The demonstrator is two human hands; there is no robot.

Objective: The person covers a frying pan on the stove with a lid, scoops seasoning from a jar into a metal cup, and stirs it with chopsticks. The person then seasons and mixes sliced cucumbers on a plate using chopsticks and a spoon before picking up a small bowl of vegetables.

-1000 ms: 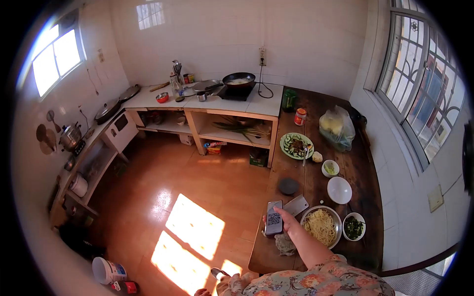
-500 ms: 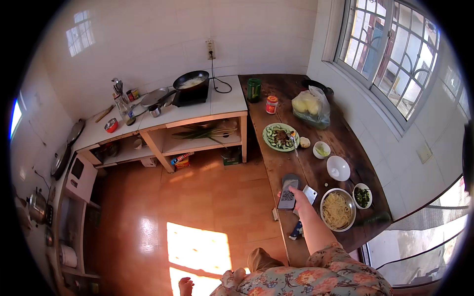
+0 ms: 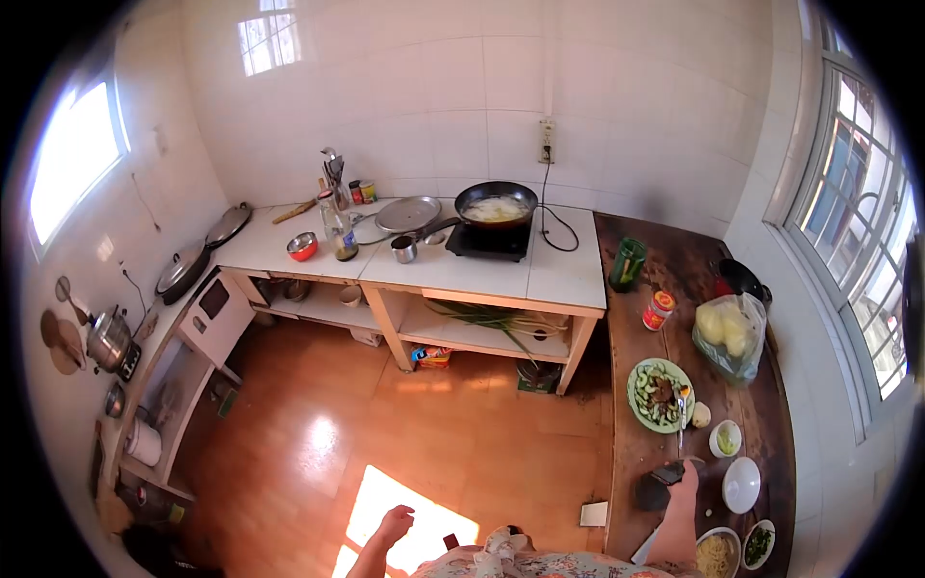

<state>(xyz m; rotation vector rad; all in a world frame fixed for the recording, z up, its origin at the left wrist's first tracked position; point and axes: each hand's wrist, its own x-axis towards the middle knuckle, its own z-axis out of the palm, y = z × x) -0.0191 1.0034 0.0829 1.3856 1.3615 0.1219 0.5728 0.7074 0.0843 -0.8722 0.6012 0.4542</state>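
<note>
My right hand (image 3: 690, 476) is over the dark wooden table at the lower right, closed on a phone (image 3: 667, 472) seen nearly edge-on. Just beside the phone is a dark flat object (image 3: 652, 494) whose kind I cannot make out. A green plate (image 3: 636, 416) of sliced cucumber and brown meat lies beyond this hand, with a utensil resting on its right side. Near my forearm is a white bowl (image 3: 741, 485). My left hand (image 3: 395, 523) hangs over the sunlit floor, its fingers loosely bent and nothing visible in it.
A frying pan (image 3: 496, 205) with pale contents sits on a black cooktop (image 3: 488, 243) on the white counter. The table also bears a red-labelled jar (image 3: 658, 310), a bag of yellowish produce (image 3: 729, 332), a bowl of noodles (image 3: 718, 556) and a bowl of chopped greens (image 3: 759, 544).
The view has swung left, bringing the counter nearer the middle. The phone in my right hand has turned from screen-up to nearly edge-on. More of my left hand and forearm shows.
</note>
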